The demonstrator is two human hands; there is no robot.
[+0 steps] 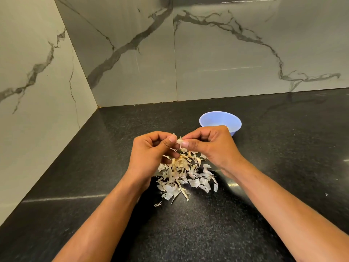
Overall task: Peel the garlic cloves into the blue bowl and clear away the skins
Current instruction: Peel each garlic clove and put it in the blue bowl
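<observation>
Both hands raised together above the tabletop (264, 167), fingertips meeting at centre frame. Left hand (151, 150) and right hand (209, 146) each curl thumb and forefinger onto one small garlic clove (179, 141); each grip grasping it, a pinch from either side. Remaining fingers of both hands curled in toward the palms.

Clove: pale, whitish, mostly hidden by the fingertips. A thin papery flake sticks up from it at 12 o'clock. Cannot tell how much skin remains on it.

Directly beneath the hands, toward 6 o'clock: loose heap of skins (186, 176), white to straw-coloured, thin curled shards and a few dry stalky strips, spread on the tabletop between the two forearms. A few stray flakes lie at the heap's 7 o'clock edge.

Blue bowl (220, 121) sits at 1 o'clock from the hands, beyond the right hand, its near rim hidden behind the knuckles. A pale yellowish bit shows inside, by the right hand.

Tabletop dark, speckled, glossy. Marble-look wall tiles (226, 53) with grey veins at 12 and 9 o'clock. No readable writing or labels.
</observation>
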